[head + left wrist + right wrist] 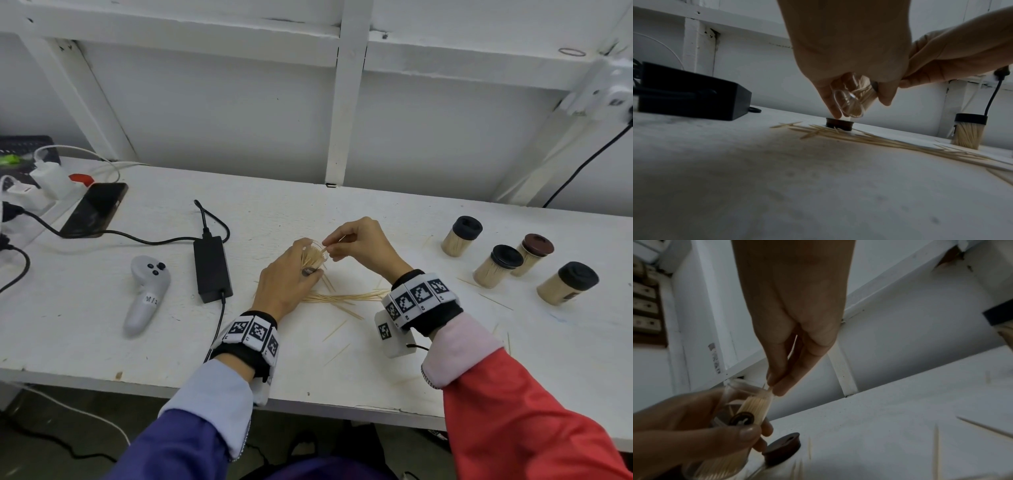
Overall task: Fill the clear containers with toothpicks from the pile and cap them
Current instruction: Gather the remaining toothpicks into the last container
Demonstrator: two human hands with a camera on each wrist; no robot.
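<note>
My left hand (298, 267) grips a clear container (317, 255) tilted just above the white table, partly filled with toothpicks (861, 94). My right hand (329, 248) pinches a few toothpicks at the container's open mouth (748, 386); the pinch (774, 386) shows in the right wrist view. A dark brown cap (839, 125) lies loose on the table under the left hand, seen as the cap (783, 449) in the right wrist view. The loose toothpick pile (346, 297) is spread between my wrists.
Several filled, capped containers (496, 265) stand at the right, with stray toothpicks around them. A black power adapter (211, 267) with its cable, a white controller (147, 291), a phone (94, 209) and a power strip (41, 181) lie to the left.
</note>
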